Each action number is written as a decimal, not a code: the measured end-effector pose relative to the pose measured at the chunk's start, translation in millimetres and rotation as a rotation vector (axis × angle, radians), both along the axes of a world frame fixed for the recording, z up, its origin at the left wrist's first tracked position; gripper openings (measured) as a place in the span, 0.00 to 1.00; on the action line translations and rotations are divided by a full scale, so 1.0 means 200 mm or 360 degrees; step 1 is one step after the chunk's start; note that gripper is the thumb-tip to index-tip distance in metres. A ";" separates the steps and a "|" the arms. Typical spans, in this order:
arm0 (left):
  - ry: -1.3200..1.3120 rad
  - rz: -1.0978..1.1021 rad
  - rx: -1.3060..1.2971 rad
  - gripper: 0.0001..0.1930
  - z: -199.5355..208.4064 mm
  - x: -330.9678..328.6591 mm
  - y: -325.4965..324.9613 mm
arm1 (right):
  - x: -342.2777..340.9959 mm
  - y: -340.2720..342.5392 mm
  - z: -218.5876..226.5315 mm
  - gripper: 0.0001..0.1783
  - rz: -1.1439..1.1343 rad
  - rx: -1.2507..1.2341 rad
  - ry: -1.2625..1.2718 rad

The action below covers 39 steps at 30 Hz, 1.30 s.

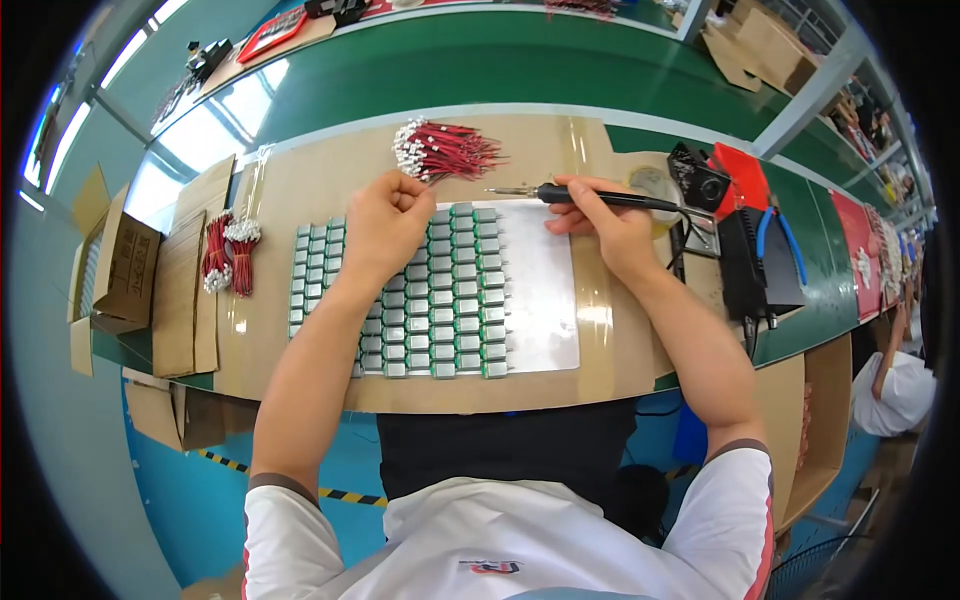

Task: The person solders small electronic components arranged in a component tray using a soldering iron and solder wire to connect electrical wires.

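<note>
My right hand [600, 220] grips a soldering iron [570, 194] by its black handle. The iron's metal tip points left, above the top edge of a silver metal plate [545, 300]. My left hand [388, 225] is closed in a pinch over the block of parts; what lies between its fingertips is too small to make out. Under and beside that hand, rows of small silver parts with green edges [440, 310] stand close together on the plate. Just beyond the left fingertips lies a loose pile of red and black wires with white connectors [455, 150].
Tied wire bundles [240, 265] lie left on the cardboard sheet [270, 340]. A carton [125, 260] stands at far left. On the right are a tape roll [655, 195], a black box [745, 260] and blue-handled pliers [785, 245]. The iron's cable runs right.
</note>
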<state>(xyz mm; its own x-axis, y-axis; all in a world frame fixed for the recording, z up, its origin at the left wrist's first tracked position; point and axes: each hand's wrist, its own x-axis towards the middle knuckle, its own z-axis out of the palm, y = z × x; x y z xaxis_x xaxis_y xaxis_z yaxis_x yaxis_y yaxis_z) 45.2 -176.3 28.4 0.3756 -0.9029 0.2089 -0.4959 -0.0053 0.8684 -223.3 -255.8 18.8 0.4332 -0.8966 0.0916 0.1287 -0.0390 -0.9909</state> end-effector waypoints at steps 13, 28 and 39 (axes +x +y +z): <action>-0.0043 -0.0064 0.0237 0.06 0.00 -0.01 0.03 | 0.00 0.00 -0.02 0.17 0.0108 0.0077 -0.0042; -0.0031 -0.0088 0.0227 0.05 0.02 -0.02 0.04 | -0.01 -0.01 -0.03 0.17 0.0165 0.0056 -0.0063; -0.0092 -0.0098 0.0243 0.06 0.03 -0.03 0.04 | -0.01 -0.01 -0.04 0.15 0.0177 0.0120 -0.0134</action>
<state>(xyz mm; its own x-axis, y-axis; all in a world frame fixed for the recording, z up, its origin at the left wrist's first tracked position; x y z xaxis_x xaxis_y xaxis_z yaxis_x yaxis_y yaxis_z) 38.6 -168.1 35.3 0.3099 -0.9468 0.0871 -0.5486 -0.1033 0.8297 -224.5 -258.5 10.9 0.5239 -0.8492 0.0658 0.2110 0.0545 -0.9760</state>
